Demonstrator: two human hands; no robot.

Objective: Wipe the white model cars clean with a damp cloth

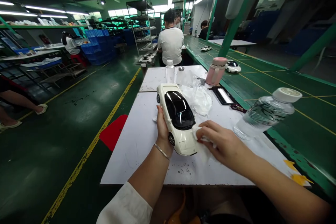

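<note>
Gripping a white model sports car (179,112) by its side in the fingers of the left hand (163,130), above the white surface (131,148). Pinching a white wipe (195,131), probably tissue, in the fingers of the right hand (223,143), at the edge of the car's hood. Backed on that surface by a crumpled clear plastic bag (201,100) and a pink lidded cup (215,72), flanked at right by a clear white-capped bottle (266,114).

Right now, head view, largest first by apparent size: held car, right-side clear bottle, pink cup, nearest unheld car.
1. Held car and right-side clear bottle: too alike to rank
2. Pink cup
3. Nearest unheld car
</note>
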